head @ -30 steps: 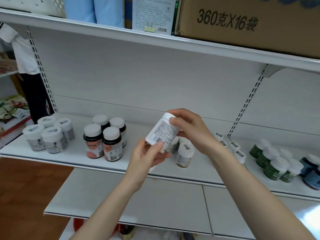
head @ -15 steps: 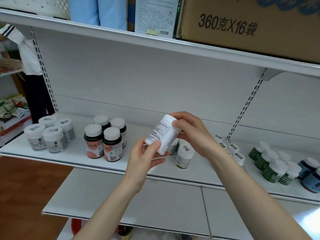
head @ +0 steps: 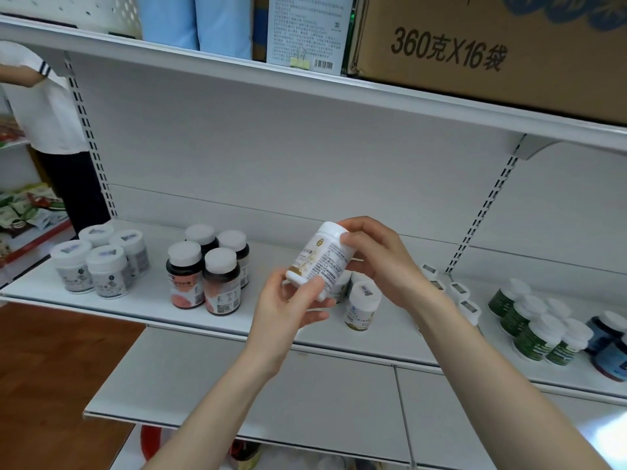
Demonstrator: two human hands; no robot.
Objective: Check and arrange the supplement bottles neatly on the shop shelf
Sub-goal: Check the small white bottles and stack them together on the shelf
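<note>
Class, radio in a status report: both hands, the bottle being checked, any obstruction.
Left hand grips base of white bottle. Right hand holds its cap end. Bottle tilted, above shelf. Matching bottles stand behind; nothing blocking.

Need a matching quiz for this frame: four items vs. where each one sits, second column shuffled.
Items
1. green bottles
2. cardboard box
3. white bottle
4. dark bottles with orange labels

Places
A. held tilted between left hand and right hand
B. standing on the middle shelf, left of the hands
C. on the top shelf
D. standing on the middle shelf, right of the hands

Pairs: 1-D, 2-C, 3-A, 4-B
</note>
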